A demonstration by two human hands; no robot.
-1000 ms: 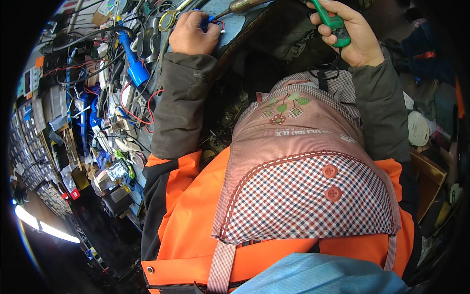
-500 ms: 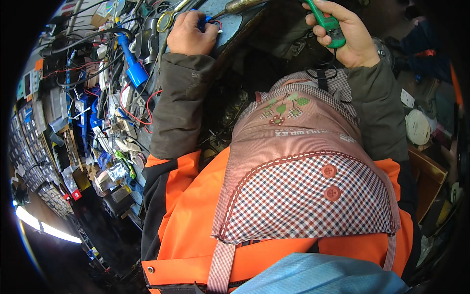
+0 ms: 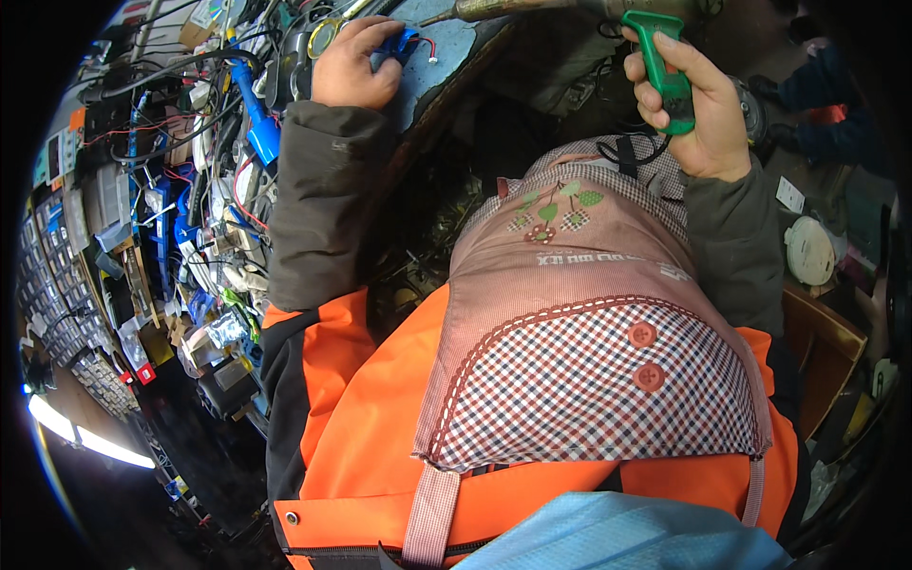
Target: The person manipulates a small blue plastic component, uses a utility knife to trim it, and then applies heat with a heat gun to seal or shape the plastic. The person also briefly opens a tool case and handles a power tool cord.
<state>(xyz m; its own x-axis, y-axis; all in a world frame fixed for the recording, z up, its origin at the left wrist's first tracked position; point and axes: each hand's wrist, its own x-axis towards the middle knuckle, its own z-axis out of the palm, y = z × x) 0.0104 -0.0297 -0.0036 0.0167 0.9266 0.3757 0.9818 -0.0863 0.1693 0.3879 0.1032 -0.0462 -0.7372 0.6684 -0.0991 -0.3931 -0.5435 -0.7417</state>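
At the upper left of the view, my left hand [image 3: 355, 68] rests at the bench edge, its fingers curled over a small blue wrapped pack [image 3: 403, 44]. Much of that pack is under the fingers. A short red wire with a small white plug [image 3: 432, 60] comes out of it. My right hand [image 3: 701, 106] is closed around the green pistol grip of a soldering iron [image 3: 671, 80]. The iron's brownish barrel points left, and its thin dark tip lies just above the blue pack, apart from it. A black cord hangs below the grip.
Blue-topped bench [image 3: 439, 84] has a worn, dark edge. Tangled cables, a blue tube-shaped tool [image 3: 258, 128] and a yellow-rimmed round piece [image 3: 325, 38] crowd the left. A white round lid [image 3: 809, 250] and a wooden box [image 3: 825, 356] sit at the right.
The soldering iron's tip has drawn up and away from the blue pack. My right hand has moved right and lower in view. My left hand has shifted slightly left, showing more of the pack.
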